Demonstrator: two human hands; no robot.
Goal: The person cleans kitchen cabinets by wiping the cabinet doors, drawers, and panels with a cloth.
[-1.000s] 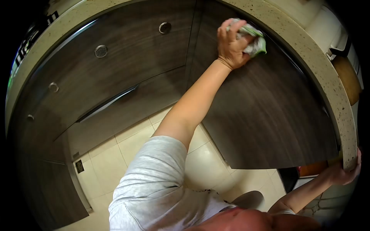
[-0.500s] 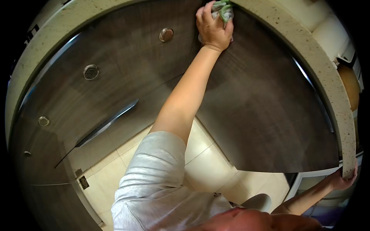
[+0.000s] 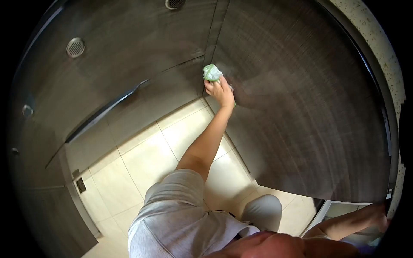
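My left hand [image 3: 220, 91] is closed on a bunched cloth [image 3: 211, 73], white with green edging. It presses the cloth to the dark wood-grain panel [image 3: 301, 103] on the right, low down near the inner corner. Part of the cloth pokes out beside the wrist. At the lower right, my right hand [image 3: 380, 218] is at the end of the speckled stone countertop [image 3: 374, 32], apparently curled round its edge; its fingers are dim and partly hidden.
Facing me on the left is another dark cabinet front [image 3: 129, 38] with round metal vents [image 3: 75, 47] and a long recessed handle [image 3: 107, 109]. Pale floor tiles [image 3: 142, 159] lie below, with a small drain [image 3: 81, 185] at left. My knee [image 3: 263, 213] is bent at the bottom.
My left hand has moved down the panel with the cloth, from just under the countertop to near the floor. The view has tilted lower. My right hand stays by the countertop edge.
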